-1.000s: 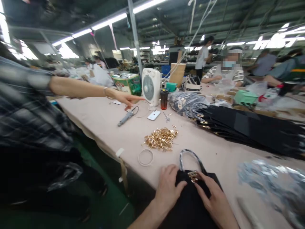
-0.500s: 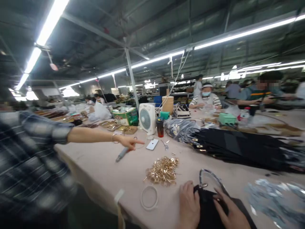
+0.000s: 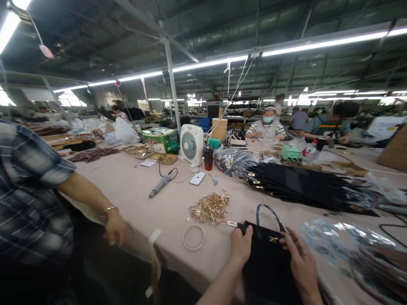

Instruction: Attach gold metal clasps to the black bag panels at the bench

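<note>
A black handbag panel (image 3: 270, 271) with a looped handle (image 3: 269, 208) along its top edge is held between my two hands. My left hand (image 3: 241, 245) is closed on its upper left corner, next to a gold metal tab (image 3: 232, 223). At the upper right edge, my right hand (image 3: 299, 258) grips the panel with bent fingers near the handle's base. A small gold fitting (image 3: 272, 239) shows on the panel between the hands. Just beyond lies a heap of gold metal pieces (image 3: 210, 207), with a white ring (image 3: 193, 237) at its near left.
A co-worker's hand (image 3: 114, 226) hangs by the table edge at left. A grey electric screwdriver (image 3: 160, 185), a phone (image 3: 197, 178), a fan (image 3: 191, 145) and a tumbler (image 3: 208, 158) stand or lie behind the heap. Stacked black panels (image 3: 295, 180) and clear plastic pieces (image 3: 346, 237) are at right.
The co-worker's hand has drawn back from the electric screwdriver to the table edge. My hands have raised and turned the black panel, so its gold fitting and tab now show.
</note>
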The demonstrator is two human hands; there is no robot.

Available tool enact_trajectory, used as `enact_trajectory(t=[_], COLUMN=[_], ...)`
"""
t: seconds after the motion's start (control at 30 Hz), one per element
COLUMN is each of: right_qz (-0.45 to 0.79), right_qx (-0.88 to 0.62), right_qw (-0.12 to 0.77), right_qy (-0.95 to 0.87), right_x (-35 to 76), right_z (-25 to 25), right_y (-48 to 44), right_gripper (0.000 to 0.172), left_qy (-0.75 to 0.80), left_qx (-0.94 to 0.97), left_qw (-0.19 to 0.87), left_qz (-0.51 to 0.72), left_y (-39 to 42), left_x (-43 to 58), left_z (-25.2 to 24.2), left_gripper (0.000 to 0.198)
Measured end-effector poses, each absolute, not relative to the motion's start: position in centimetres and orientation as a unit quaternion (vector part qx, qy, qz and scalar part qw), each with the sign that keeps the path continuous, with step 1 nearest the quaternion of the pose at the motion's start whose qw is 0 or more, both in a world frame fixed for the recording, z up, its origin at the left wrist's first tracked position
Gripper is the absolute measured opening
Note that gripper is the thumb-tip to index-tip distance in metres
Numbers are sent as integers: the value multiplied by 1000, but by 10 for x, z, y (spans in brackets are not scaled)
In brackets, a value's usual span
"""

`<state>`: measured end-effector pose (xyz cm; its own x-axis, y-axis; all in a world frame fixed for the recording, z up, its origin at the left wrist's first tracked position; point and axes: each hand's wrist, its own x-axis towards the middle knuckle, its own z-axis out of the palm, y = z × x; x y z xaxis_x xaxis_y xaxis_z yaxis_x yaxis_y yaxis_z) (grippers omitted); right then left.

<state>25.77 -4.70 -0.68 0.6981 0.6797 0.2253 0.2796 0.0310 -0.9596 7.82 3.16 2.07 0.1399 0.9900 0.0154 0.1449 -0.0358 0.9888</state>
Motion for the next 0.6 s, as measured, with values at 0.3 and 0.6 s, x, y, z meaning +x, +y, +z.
enact_trajectory(t=[0.3,0.6], right_qz=[236,219], right_qx=[-488,-419], right_qw=[807,858], right_qy=[-236,-203], right_x=[273,271], right_z=[-16,4], right_y=[-47,-47], right_gripper=[49,51], left_qy=[355,324], left_qx=[486,418], left_qw=[679,741], left_qz=[420,414], left_y=[44,52], left_x=[85,83], left_z=[0,-11], left_gripper=[64,58])
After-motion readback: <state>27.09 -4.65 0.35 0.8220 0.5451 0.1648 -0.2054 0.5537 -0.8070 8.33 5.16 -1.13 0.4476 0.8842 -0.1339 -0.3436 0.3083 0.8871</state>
